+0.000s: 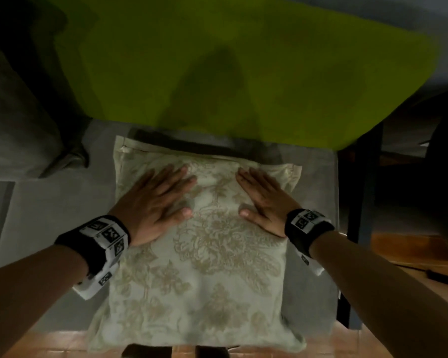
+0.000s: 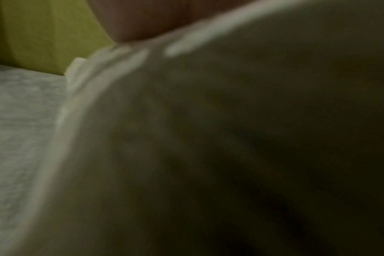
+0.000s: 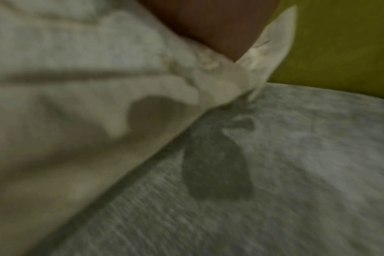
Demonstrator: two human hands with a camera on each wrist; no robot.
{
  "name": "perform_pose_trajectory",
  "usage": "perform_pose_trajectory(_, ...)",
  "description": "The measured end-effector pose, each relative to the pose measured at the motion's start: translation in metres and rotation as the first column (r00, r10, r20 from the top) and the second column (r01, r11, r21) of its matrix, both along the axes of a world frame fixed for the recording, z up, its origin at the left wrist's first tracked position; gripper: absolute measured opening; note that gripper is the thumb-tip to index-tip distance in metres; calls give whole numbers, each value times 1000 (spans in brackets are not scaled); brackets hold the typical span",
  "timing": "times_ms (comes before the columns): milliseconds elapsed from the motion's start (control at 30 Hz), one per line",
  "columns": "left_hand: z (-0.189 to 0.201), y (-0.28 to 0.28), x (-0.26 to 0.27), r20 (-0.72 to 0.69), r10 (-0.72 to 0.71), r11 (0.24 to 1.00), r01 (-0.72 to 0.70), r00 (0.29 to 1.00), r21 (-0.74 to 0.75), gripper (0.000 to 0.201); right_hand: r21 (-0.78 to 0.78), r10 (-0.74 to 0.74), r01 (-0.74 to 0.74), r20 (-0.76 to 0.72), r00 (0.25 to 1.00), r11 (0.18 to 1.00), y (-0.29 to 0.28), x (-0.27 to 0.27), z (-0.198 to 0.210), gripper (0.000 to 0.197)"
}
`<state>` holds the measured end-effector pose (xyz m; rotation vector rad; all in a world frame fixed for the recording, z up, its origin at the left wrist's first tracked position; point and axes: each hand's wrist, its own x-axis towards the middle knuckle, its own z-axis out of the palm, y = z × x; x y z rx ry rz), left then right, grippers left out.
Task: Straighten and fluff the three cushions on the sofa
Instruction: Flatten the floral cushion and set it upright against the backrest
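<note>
While both the left hand (image 1: 155, 200) and right hand (image 1: 263, 200) press flat, fingers straight, gripping nothing, on the floral cushion (image 1: 204, 267) lying on the grey sofa seat (image 1: 49, 228), the plumping step appears underway; standing it upright against the green backrest (image 1: 217, 60) likely follows.

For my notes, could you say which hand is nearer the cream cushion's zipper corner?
Left. The left hand lies just below the zipper corner; the right hand rests across the cushion.

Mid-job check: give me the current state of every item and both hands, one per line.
Floral cushion: lying flat on the grey seat, front edge overhanging.
Left hand: open, palm pressed flat on the floral cushion.
Right hand: open, palm pressed flat on the floral cushion.
Green cushion: upright against the back.
Grey cushion: at far left, slumped, untouched.
Grey seat: bearing the floral cushion.
</note>
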<state>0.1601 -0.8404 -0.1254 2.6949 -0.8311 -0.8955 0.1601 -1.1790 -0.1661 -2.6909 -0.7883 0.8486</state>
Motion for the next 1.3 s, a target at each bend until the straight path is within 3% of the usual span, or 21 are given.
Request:
perform_pose_trajectory(167, -9, 0, 15, -62, 40, 999, -40, 997, 5, 69, -152, -142, 115, -174, 975, 982, -31, 8, -15, 98)
perform_pose_trajectory(233, -9, -4, 17, -57, 33, 999, -31, 998, 23, 69, -213, -169, 133, -158, 973, 968, -30, 14, -11, 104)
perform_pose_trajectory(300, -5, -5, 16, -35, 19, 998, -17, 999, 59, 72, -266, -236, 215, -49, 971, 940, -27, 19, 6, 97)
perform_pose_trajectory(333, -3, -7, 14, -22, 4, 997, -2, 1000, 81, 74, -246, -281, 281, 35, 959, 928, -24, 18, 19, 87)
perform_pose_trajectory(400, 1, -9, 9, 8, -21, 993, 20, 1000, 119, 75, -49, -316, 330, 180, 931, 943, -10, 6, 48, 70)
perform_pose_trajectory(500, 2, -10, -2, 27, -9, 993, 6, 1000, 120, 72, 184, -24, -26, 268, 963, 983, 21, -33, 65, 64)
perform_pose_trajectory(533, 3, -11, -5, 33, 5, 993, -8, 999, 114, 72, 198, 57, -108, 246, 968, 974, 26, -45, 55, 66)
perform_pose_trajectory(600, 1, -12, -12, 37, 30, 995, -34, 999, 98, 72, 151, 84, -108, 158, 984, 983, 22, -57, 30, 70)
perform_pose_trajectory(800, -7, -9, -12, 29, 89, 996, -89, 996, -1, 73, -13, -30, 29, -58, 998, 999, -16, -51, -8, 79)
perform_pose_trajectory(933, -2, -9, -8, 64, 131, 991, -132, 989, 21, 74, -116, -158, 139, -176, 972, 984, -37, -40, -3, 82)
perform_pose_trajectory(1033, 22, -11, -4, 126, 171, 981, -180, 977, 66, 74, -127, -301, 298, -6, 954, 946, -29, -46, 27, 78)
perform_pose_trajectory(1100, 44, -14, -14, 176, 211, 977, -212, 962, -12, 67, 43, -361, 360, 198, 911, 932, -16, -59, 58, 67)
perform_pose_trajectory(1133, 53, -16, -25, 184, 219, 974, -205, 958, -91, 63, 163, -346, 313, 248, 905, 936, -6, -68, 72, 65)
perform_pose_trajectory(1200, 63, -21, -55, 94, 228, 957, -205, 969, -207, 61, 299, -180, 84, 308, 934, 950, 17, -83, 83, 66)
perform_pose_trajectory(1233, 63, -20, -71, 43, 207, 962, -195, 978, -193, 64, 296, -73, -26, 317, 945, 955, 26, -89, 78, 68)
perform_pose_trajectory(1300, 50, -6, -90, 86, 104, 991, -95, 991, -97, 71, 208, 47, -107, 275, 960, 972, 33, -95, 55, 70)
